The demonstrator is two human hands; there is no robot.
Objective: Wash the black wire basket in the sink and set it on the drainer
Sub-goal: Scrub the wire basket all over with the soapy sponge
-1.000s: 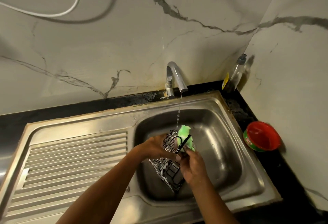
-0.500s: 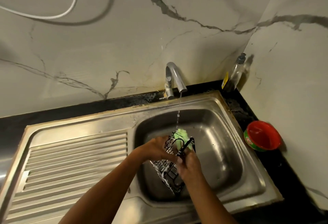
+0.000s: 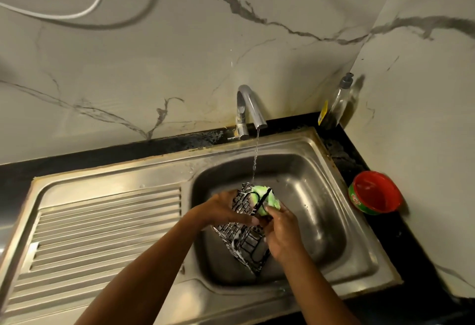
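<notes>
Left grip (image 3: 226,209) clasps the basket (image 3: 248,245) by its upper side, tilted over the sink (image 3: 323,196). Right grip (image 3: 281,234), just beside it, holds the sponge (image 3: 264,200) on the rim. Since half a second ago the sponge has risen into fuller view. Right fingers are hidden; the basket's lower end blurs in foam.

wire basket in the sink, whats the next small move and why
Probably slide the green sponge in the right hand down the black wire basket: it sits at the top end, foam streaks the lower wires, and the left hand holds it tilted.
</notes>
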